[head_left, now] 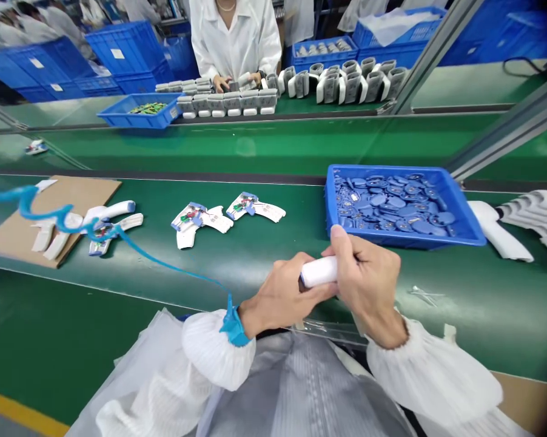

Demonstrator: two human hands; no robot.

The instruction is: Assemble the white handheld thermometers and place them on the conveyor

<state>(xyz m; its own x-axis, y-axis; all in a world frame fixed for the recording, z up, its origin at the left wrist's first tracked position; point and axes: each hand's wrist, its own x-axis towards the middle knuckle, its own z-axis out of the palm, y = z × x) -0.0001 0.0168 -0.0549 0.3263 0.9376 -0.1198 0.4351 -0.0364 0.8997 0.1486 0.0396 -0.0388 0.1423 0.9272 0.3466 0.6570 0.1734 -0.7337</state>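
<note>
White cuffed sleeves [219,349] | left hand [280,300]: closed around white plastic casing [319,271], blue wrist strap [234,328] on wrist | right hand [369,279]: gripping casing's far end | casing: between hands, over green conveyor belt [483,328], just below blue tray [405,240]

The right hand [369,282] and left hand [280,298] hide most of the white plastic housing [318,271]. The round blue parts [392,203] in the blue tray [332,200] and the boards in the open casings [189,216] are too small to make out. The right edge cuts off the stacked white shells [535,212]; the top edge cuts off a co-worker [232,36].
</note>
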